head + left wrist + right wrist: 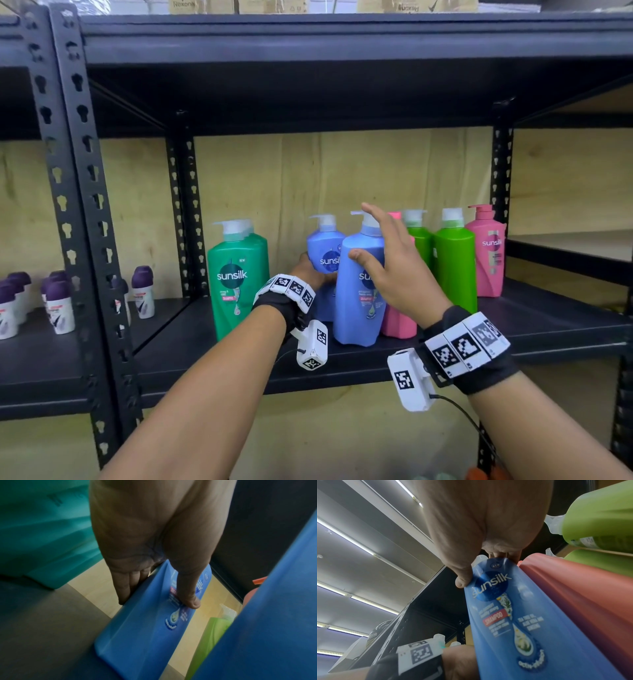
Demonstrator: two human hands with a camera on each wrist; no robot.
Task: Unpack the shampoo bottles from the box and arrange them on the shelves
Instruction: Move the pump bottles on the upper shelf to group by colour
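Note:
Two blue shampoo bottles stand on the black shelf point(239, 363). My left hand point(310, 270) grips the rear blue bottle point(325, 250), thumb on its label and fingers along its side; the left wrist view shows that bottle point(145, 628) tilted. My right hand point(371, 236) is spread around the shoulder of the front blue bottle point(358, 301). Its thumb touches the front blue bottle point(513, 615) beside the label, and its fingers reach up past the pump.
A teal bottle point(236, 277) stands to the left, a pink one point(397, 320) just right of the front blue bottle, then two green bottles point(455, 263) and another pink one point(486, 253). Small deodorant bottles point(58, 305) fill the left bay beyond the shelf upright point(85, 205).

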